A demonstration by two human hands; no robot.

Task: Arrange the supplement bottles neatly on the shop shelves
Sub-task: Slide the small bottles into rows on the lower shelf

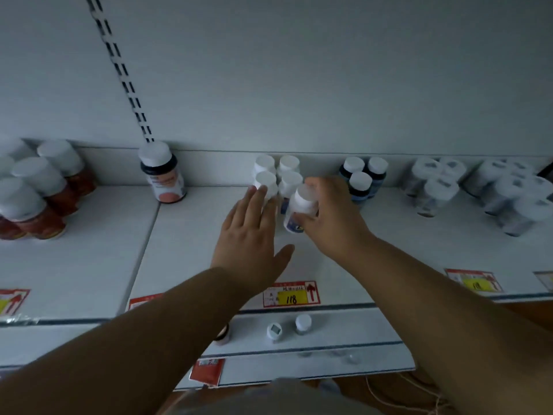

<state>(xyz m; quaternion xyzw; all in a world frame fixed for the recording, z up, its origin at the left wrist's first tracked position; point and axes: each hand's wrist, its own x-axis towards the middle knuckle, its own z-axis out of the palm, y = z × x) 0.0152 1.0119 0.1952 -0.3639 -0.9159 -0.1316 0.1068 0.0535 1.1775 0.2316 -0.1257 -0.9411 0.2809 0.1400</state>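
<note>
On the top shelf (191, 265), close to the middle of its back edge, stands a cluster of white bottles (276, 175) with white caps, set in two short rows running from the back wall (299, 70) toward the front edge. The right hand (332, 217) grips one more white bottle (300, 209) of the same kind, thumb and fingers curled round its body just under the cap; the bottle leans a little to the left and sits at the front right of the cluster, next to the nearest standing bottle, though whether its base touches the shelf cannot be told. The left hand (251, 235) is open, fingers straight and held together, thumb spread to the right, its fingertips laid against the front left bottle of the cluster. To the right of the cluster, along the back edge, stand three dark blue bottles (363, 179) with white caps, and farther right, toward the right end of the shelf, two groups of grey-labelled bottles (434, 187). To the left, near the back edge, one larger bottle with a pink label (163, 175) stands alone below a slotted upright (119, 64), and at the left end is a group of red-brown bottles (39, 193). Along the front edge hang red price tags; the tag (291, 295) below the hands bears a yellow patch reading 118. On the lower shelf (344, 327) lie or stand two small white-capped bottles (287, 327), near its front edge.
</note>
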